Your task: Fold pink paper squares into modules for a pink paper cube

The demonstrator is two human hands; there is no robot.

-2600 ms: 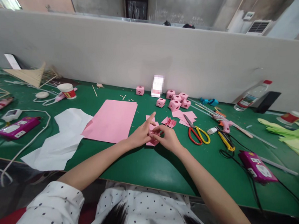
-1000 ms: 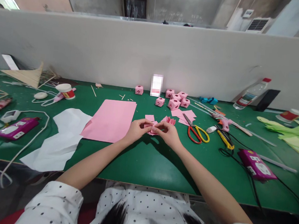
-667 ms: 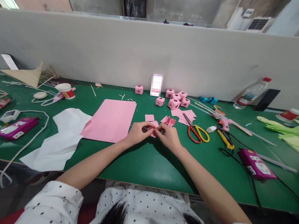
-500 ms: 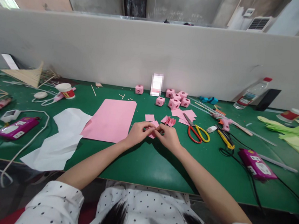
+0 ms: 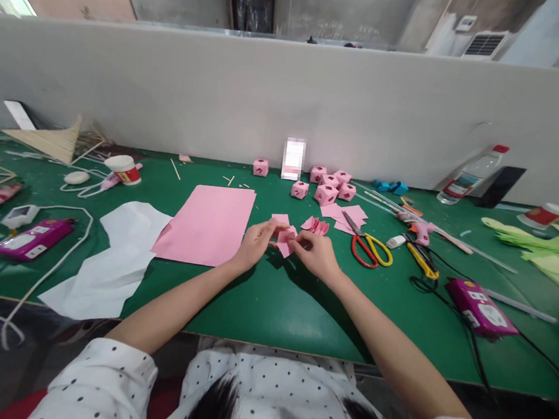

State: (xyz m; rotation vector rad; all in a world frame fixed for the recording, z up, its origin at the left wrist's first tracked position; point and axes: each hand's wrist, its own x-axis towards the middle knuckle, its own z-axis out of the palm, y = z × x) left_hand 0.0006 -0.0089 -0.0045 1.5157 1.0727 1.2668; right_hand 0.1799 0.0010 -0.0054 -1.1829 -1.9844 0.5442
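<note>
Between my hands is a small pink paper piece (image 5: 286, 242), partly folded, held just above the green table. My left hand (image 5: 258, 242) pinches its left side with thumb and fingers. On the other side, my right hand (image 5: 315, 252) grips the right edge with closed fingertips. Just beyond lie a flat pink paper square (image 5: 280, 218) and a row of folded pink pieces (image 5: 315, 225). More pink squares (image 5: 355, 215) lie under the tip of the scissors (image 5: 366, 243), which have a red and a yellow handle.
Several pink paper cubes (image 5: 327, 194) stand at the back near a propped phone (image 5: 293, 158). Pink sheets (image 5: 213, 223) and white paper (image 5: 110, 266) lie left. To the right are a glue gun (image 5: 422, 231), a utility knife (image 5: 423, 259), a purple packet (image 5: 480, 308) and a bottle (image 5: 470, 176).
My left hand has shifted slightly left and its fingers have spread a little, so more of the pink paper piece shows. The right hand stays nearly in place.
</note>
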